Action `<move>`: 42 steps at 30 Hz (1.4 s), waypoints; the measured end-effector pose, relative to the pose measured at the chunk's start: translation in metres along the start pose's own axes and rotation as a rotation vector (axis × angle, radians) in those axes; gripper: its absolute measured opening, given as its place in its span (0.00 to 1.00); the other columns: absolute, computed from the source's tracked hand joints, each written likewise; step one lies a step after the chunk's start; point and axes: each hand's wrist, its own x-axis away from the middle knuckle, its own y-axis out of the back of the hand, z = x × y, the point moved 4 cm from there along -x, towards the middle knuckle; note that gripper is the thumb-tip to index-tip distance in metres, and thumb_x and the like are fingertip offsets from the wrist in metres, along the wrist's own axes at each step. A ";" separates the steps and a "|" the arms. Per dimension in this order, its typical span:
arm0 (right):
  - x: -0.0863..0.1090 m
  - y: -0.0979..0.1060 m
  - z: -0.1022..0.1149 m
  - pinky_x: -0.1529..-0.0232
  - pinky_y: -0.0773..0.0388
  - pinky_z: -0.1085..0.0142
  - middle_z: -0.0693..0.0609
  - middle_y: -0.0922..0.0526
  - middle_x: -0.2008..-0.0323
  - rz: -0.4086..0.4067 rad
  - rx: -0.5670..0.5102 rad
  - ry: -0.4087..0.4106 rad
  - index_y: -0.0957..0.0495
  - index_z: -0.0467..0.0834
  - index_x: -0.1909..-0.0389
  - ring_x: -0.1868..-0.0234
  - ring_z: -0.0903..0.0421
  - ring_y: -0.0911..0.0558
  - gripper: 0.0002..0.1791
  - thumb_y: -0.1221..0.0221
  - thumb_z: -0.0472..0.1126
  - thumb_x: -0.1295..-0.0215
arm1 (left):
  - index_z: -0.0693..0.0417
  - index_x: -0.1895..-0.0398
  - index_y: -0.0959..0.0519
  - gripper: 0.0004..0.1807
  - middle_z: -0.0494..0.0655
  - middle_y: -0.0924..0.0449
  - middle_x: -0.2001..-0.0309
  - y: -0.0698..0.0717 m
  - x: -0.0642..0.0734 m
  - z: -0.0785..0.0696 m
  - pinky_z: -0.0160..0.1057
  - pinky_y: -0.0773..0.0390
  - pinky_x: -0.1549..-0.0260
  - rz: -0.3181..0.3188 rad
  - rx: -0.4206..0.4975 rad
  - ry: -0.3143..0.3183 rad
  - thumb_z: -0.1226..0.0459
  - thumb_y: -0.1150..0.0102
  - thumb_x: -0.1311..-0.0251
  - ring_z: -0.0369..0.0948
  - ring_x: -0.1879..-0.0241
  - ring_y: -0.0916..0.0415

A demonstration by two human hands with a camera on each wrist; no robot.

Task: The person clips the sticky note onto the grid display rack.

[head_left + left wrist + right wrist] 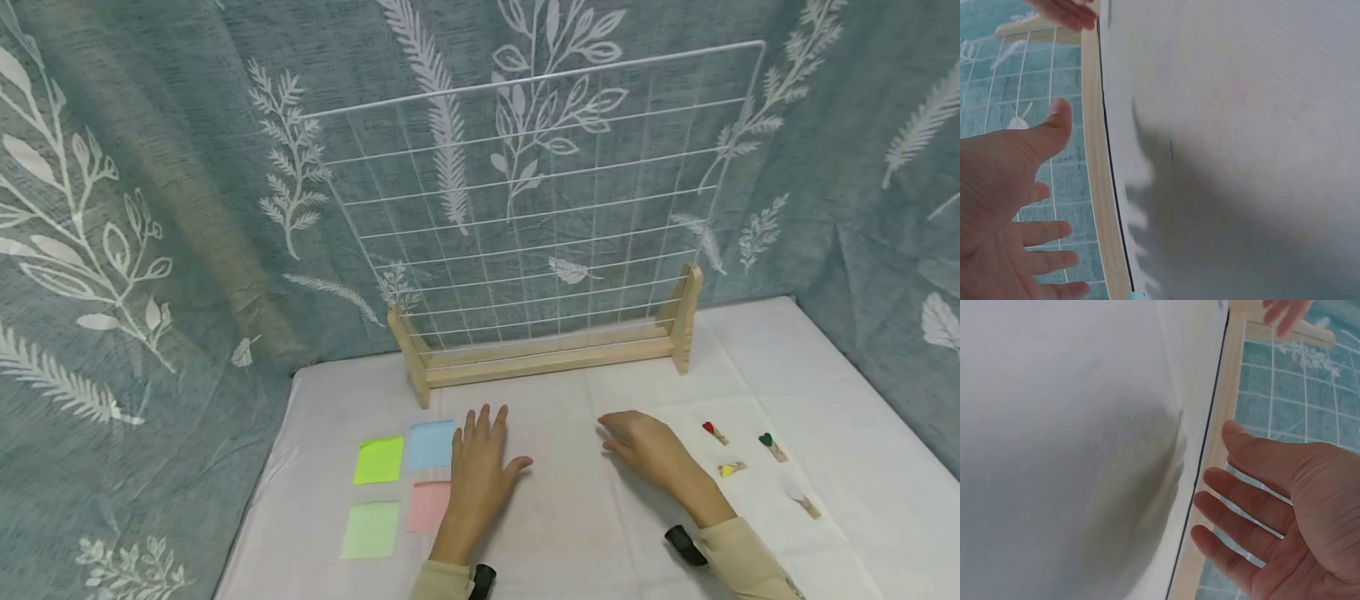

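My left hand (480,471) hovers over the white table with fingers spread, beside a blue sticky note (431,444) and a pink sticky note (428,507) that it partly covers. Farther left lie a yellow-green note (378,461) and a pale green note (371,529). Holding nothing, my right hand (648,450) has its fingers relaxed and slightly bent. To its right are small wooden clothespins with hearts: red (716,432), green (772,447), yellow (732,469) and white (804,502). Both wrist views show empty palms, the left hand (1016,206) and the right hand (1291,512).
A white wire grid (525,200) stands upright in a wooden base (551,360) at the table's back. Leaf-patterned teal cloth (187,208) hangs behind and at the sides. A white cloth (562,533) covers the table.
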 end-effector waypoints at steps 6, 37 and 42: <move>0.004 0.004 -0.008 0.50 0.20 0.49 0.42 0.14 0.55 0.005 0.008 -0.009 0.17 0.35 0.53 0.51 0.42 0.17 0.16 0.32 0.34 0.42 | 0.58 0.33 0.30 0.43 0.64 0.31 0.36 0.004 0.003 0.006 0.62 0.32 0.39 -0.022 -0.025 0.011 0.46 0.30 0.49 0.63 0.35 0.36; 0.034 0.032 -0.055 0.56 0.18 0.46 0.44 0.13 0.62 -0.019 0.026 -0.171 0.15 0.35 0.59 0.60 0.44 0.14 0.11 0.32 0.34 0.43 | 0.65 0.48 0.22 0.27 0.60 0.19 0.50 0.009 0.028 0.048 0.56 0.23 0.51 -0.186 0.064 0.100 0.62 0.26 0.50 0.57 0.48 0.24; 0.043 0.038 -0.060 0.57 0.19 0.45 0.41 0.13 0.61 0.009 0.044 -0.186 0.15 0.34 0.59 0.59 0.41 0.15 0.13 0.31 0.34 0.44 | 0.66 0.49 0.21 0.25 0.60 0.19 0.51 0.015 0.033 0.055 0.57 0.23 0.51 -0.150 0.083 0.144 0.63 0.27 0.49 0.58 0.48 0.24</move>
